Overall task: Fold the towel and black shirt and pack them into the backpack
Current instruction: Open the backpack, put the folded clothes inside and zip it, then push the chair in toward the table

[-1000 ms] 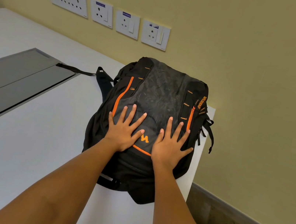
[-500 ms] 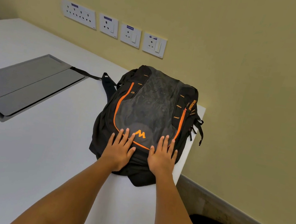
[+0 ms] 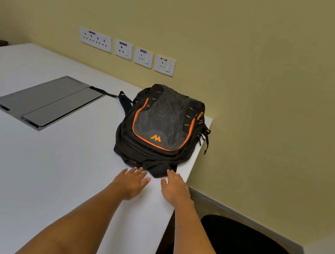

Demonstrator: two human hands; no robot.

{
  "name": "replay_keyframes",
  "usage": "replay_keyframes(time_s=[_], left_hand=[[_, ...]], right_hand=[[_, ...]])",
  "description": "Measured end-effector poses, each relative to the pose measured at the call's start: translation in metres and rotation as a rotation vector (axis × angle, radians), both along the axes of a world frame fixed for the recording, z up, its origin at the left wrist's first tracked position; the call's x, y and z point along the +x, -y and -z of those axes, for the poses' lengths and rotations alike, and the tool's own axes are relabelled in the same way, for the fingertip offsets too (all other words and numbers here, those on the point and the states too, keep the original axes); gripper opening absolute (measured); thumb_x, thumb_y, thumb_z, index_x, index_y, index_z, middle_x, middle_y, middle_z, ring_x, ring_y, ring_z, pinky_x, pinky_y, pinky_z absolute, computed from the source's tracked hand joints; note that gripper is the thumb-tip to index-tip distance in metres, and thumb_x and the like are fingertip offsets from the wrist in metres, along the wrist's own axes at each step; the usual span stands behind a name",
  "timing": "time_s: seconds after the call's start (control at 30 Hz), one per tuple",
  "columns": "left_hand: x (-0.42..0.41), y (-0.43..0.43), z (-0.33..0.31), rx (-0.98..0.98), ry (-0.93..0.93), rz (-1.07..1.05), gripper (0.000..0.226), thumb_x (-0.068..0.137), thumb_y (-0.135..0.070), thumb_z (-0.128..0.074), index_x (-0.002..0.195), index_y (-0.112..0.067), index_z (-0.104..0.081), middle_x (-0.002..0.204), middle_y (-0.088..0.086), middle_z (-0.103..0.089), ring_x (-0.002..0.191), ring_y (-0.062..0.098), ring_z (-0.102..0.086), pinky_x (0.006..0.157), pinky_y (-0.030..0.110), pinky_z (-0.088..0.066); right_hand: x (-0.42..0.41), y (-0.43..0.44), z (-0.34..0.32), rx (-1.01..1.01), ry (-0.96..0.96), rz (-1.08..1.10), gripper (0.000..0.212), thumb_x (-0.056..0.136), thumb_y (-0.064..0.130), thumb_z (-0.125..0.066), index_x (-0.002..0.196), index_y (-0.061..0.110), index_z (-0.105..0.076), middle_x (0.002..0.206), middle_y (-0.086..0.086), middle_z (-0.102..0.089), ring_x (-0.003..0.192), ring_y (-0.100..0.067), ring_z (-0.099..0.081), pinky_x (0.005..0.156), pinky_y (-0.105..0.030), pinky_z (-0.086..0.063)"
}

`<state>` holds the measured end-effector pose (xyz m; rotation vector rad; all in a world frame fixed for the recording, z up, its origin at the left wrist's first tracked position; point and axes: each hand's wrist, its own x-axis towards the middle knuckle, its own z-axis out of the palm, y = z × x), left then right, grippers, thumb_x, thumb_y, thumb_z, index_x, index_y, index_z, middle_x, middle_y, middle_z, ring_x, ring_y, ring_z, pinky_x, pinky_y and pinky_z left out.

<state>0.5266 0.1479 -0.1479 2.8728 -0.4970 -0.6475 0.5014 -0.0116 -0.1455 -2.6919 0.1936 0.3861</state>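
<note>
Black fabric backpack with orange piping [image 3: 162, 126] lies front-up at the far right corner of the white tabletop [image 3: 23, 170]. Left hand [image 3: 130, 181] and right hand [image 3: 175, 188] are palm-down, fingers extended, fingertips at its near edge. Grey recessed panel [image 3: 47, 101] lies to its left.

Not much to read here tbh. The black backpack [image 3: 162, 124] has an orange M-shaped logo [image 3: 156, 138] near the front of its grey panel, plus orange lettering [image 3: 201, 116] down its right side that looks like "WILDCRAF". The purple labels [image 3: 122, 43] on the wall socket plates [image 3: 123, 49] are too small to read.
</note>
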Motion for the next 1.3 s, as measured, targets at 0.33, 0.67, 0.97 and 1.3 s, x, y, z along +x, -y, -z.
replay_keyframes(time_s=[0.33, 0.67, 0.97, 1.3], left_hand=[[-0.136, -0.009, -0.073, -0.035, 0.229, 0.071, 0.054, 0.103, -0.039, -0.010, 0.152, -0.017, -0.015, 0.160, 0.003, -0.006, 0.148, 0.019, 0.000, 0.119, 0.038, -0.001], [-0.250, 0.024, -0.164, -0.191, 0.372, 0.176, 0.054, 0.103, -0.040, -0.013, 0.150, -0.016, -0.025, 0.159, 0.005, -0.013, 0.148, 0.020, -0.004, 0.119, 0.041, -0.001], [-0.360, 0.115, -0.192, -0.235, 0.386, 0.279, 0.052, 0.103, -0.039, -0.015, 0.145, -0.017, -0.037, 0.157, 0.007, -0.019, 0.147, 0.023, -0.010, 0.119, 0.043, -0.005], [-0.486, 0.229, -0.188, -0.236, 0.290, 0.263, 0.052, 0.103, -0.038, -0.014, 0.142, -0.014, -0.040, 0.148, 0.010, -0.038, 0.140, 0.026, -0.028, 0.117, 0.047, -0.013]], right_hand=[[-0.143, -0.002, -0.086, -0.184, 0.191, 0.063, 0.053, 0.102, 0.034, -0.027, 0.149, 0.011, -0.023, 0.158, -0.006, -0.019, 0.146, -0.025, -0.014, 0.117, -0.039, -0.014], [-0.289, 0.032, -0.164, -0.299, 0.230, 0.196, 0.056, 0.101, 0.041, -0.025, 0.148, 0.011, -0.026, 0.155, -0.009, -0.026, 0.143, -0.027, -0.021, 0.116, -0.041, -0.016], [-0.424, 0.119, -0.191, -0.339, 0.198, 0.351, 0.057, 0.101, 0.043, -0.022, 0.148, 0.011, -0.027, 0.155, -0.008, -0.027, 0.143, -0.027, -0.023, 0.115, -0.040, -0.017], [-0.544, 0.229, -0.181, -0.282, 0.151, 0.368, 0.057, 0.101, 0.044, -0.019, 0.147, 0.013, -0.030, 0.155, -0.008, -0.028, 0.142, -0.026, -0.027, 0.114, -0.041, -0.021]])
